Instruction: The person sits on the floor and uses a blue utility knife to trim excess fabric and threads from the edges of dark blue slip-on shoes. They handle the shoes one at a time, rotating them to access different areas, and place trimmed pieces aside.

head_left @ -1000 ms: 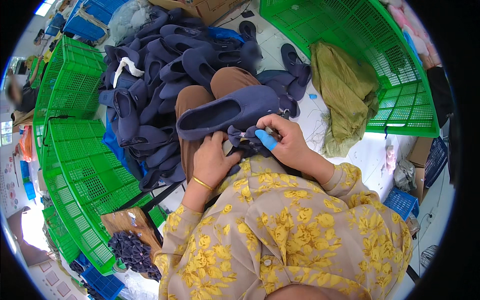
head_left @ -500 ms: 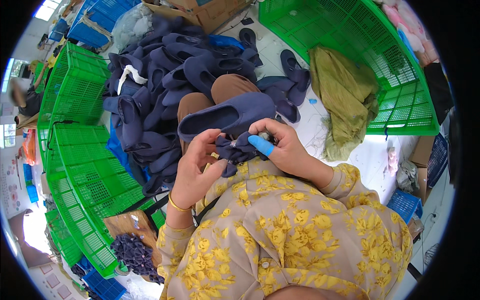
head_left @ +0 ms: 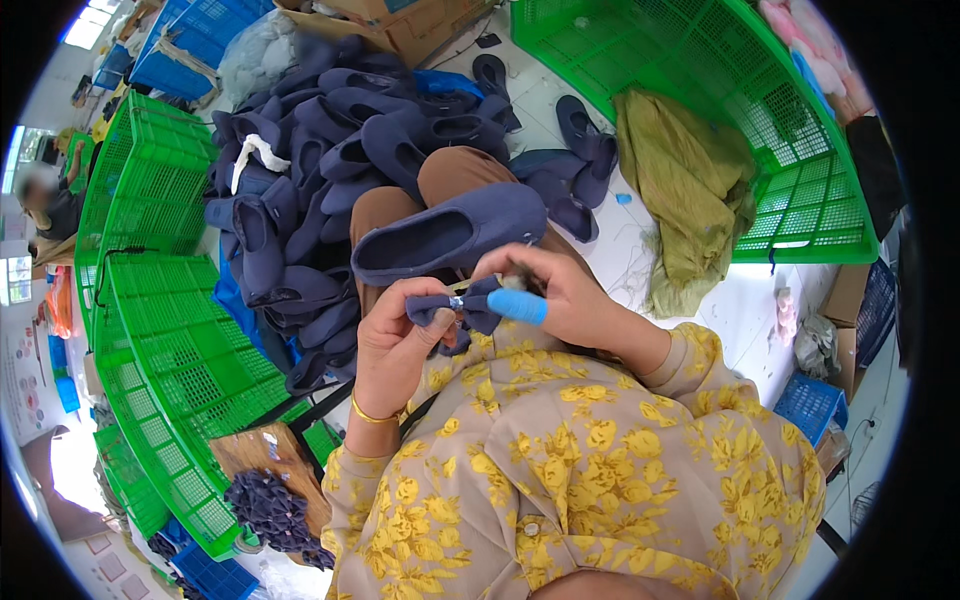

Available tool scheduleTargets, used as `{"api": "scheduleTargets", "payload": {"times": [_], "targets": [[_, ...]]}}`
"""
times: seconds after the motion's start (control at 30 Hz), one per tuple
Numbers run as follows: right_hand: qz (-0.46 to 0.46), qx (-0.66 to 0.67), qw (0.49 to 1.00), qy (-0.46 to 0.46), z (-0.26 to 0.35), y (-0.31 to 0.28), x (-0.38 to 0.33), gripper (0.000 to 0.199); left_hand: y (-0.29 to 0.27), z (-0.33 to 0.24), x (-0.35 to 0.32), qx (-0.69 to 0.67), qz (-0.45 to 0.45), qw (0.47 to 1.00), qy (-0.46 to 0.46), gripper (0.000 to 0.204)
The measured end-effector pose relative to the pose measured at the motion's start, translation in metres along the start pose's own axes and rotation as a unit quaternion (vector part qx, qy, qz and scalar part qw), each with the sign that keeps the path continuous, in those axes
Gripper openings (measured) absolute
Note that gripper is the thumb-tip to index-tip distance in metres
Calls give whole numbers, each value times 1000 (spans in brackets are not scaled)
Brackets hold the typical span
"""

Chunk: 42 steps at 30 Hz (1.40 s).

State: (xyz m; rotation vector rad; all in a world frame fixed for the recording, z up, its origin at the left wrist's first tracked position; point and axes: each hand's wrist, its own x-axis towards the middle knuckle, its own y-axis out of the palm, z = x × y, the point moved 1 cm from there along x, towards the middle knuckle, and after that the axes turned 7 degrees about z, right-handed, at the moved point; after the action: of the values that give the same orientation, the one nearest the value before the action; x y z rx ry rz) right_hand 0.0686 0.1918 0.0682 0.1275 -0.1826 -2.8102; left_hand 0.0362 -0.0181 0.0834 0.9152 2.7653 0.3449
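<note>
Right in the middle, a small navy fabric bow (head_left: 455,305) sits pinched between both hands, held just above the lap and just below the navy slipper (head_left: 450,235) that rests across the person's knees. The bow looks soft and near weightless, floppy at its two loops and cinched at the centre by a small pale, shiny knot or clip; that firm middle is the sensible place to hold it, since the loops would only crumple and slide. The left hand (head_left: 395,345) has its thumb and fingers closed around the bow's left loop from below, a gold bangle (head_left: 370,415) on the wrist. The right hand (head_left: 565,300) comes in from the other side, fingers curled and pressed together at the bow's right edge, one finger wearing a blue finger guard (head_left: 517,305); whether it holds a needle I cannot tell. The slipper itself looks light and pliable, a felt-like shell that would dent under a squeeze, easiest taken by the rim of its opening. Beyond the knees, a big heap of matching slippers (head_left: 320,150) covers the floor, green plastic crates (head_left: 150,300) stack up to the left, another crate (head_left: 720,90) stands upper right with an olive cloth (head_left: 685,190) draped beside it, and a pile of spare bows (head_left: 265,505) lies lower left.
</note>
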Motion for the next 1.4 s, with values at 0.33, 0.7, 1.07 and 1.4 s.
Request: {"api": "scheduleTargets", "payload": {"times": [0.33,0.7,1.07,1.4], "targets": [[-11,-235,967,-100,-1,5,-2,23,4,-5,0,-9,-31,995,-94,24],[15,-176,981,-75,8,-8,-8,28,-5,-1,-7,75,11,995,-71,24],[107,-250,959,-77,12,-15,-12,38,-6,7,-6,96,36,993,-52,22],[178,-269,941,-102,23,-18,-14,39,-12,8,-7,127,95,987,-22,17]]}}
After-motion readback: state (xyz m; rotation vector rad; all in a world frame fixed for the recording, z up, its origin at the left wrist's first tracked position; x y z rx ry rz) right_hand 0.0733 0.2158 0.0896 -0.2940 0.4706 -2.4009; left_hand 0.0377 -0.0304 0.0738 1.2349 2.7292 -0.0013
